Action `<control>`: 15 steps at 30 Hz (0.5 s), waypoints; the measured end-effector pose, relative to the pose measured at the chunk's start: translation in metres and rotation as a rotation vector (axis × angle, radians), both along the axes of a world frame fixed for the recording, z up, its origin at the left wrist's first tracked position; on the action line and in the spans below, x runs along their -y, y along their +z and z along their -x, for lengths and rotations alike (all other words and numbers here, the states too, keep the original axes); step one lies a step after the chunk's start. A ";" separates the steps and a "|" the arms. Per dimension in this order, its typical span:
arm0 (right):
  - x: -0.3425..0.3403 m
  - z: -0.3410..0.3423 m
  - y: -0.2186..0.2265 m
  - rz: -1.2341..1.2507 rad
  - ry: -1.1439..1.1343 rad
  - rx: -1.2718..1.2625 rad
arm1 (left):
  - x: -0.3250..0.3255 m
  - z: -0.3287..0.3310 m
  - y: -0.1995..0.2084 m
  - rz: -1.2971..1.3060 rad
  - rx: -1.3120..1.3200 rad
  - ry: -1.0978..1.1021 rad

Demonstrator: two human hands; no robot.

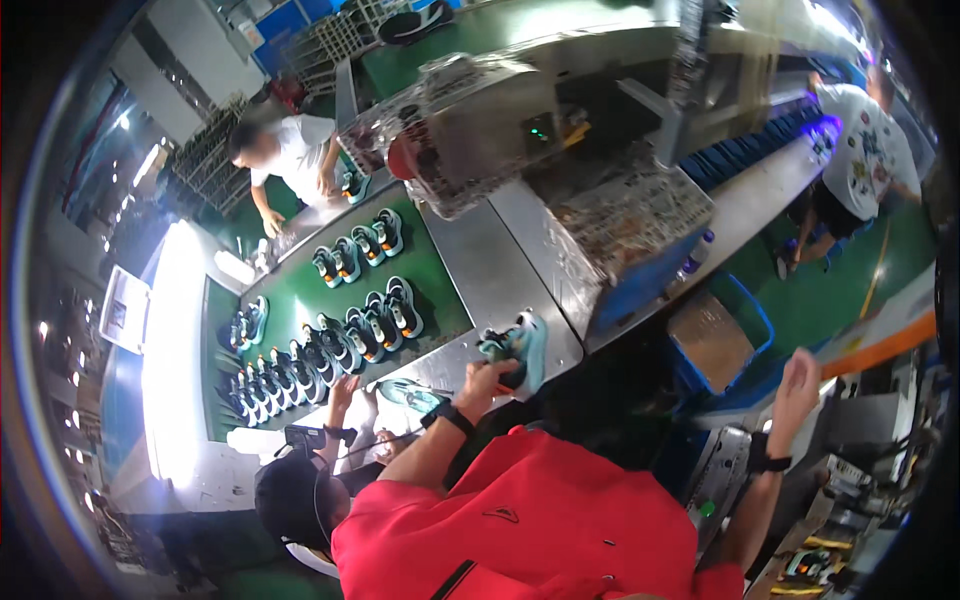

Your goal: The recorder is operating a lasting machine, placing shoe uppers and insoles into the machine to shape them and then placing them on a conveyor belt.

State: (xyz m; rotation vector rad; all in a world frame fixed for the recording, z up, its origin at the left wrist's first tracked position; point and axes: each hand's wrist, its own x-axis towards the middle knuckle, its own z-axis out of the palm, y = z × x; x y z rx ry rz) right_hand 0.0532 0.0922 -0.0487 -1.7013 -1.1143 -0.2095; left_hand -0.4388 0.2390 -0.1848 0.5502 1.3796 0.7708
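Observation:
My left hand (484, 386) is closed on a dark sneaker (517, 352) with a pale teal sole. It holds the shoe over the metal edge of the worktable, and I cannot make out whether a second shoe is with it. Out to the right, my right hand (797, 383) is raised with fingers stretched and nothing in it. Left of the held sneaker lies another shoe (408, 394), its teal patterned sole showing, close to a co-worker's hands. Rows of sneakers (350, 335) stand on the green conveyor belt (435, 262) beyond.
A co-worker in a black cap (285, 492) is close at my left. Across the belt stands a person in white (300, 150). A foil-wrapped machine (470, 120) rises ahead. On the right are a blue-framed cart (712, 338), an orange rail (880, 343) and a seated person (868, 140).

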 end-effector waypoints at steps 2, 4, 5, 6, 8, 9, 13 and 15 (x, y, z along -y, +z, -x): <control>-0.077 0.026 0.079 0.070 0.061 0.272 | -0.048 0.024 -0.021 -0.120 -0.044 0.155; -0.159 0.062 0.146 -0.062 0.283 0.500 | -0.100 0.061 -0.038 -0.156 -0.125 0.158; -0.198 0.082 0.176 -0.054 0.321 0.588 | -0.127 0.080 -0.047 -0.137 -0.083 0.191; -0.234 0.101 0.204 -0.044 0.352 0.674 | -0.154 0.096 -0.054 -0.120 -0.041 0.215; -0.319 0.160 0.253 -0.110 0.409 1.047 | -0.197 0.123 -0.065 -0.121 -0.184 0.404; -0.357 0.181 0.271 -0.048 0.497 1.002 | -0.225 0.133 -0.071 -0.125 -0.172 0.451; -0.500 0.265 0.313 0.032 0.686 1.191 | -0.338 0.193 -0.115 -0.154 -0.269 0.370; -0.572 0.310 0.312 -0.189 0.684 1.466 | -0.388 0.209 -0.125 -0.125 -0.372 0.355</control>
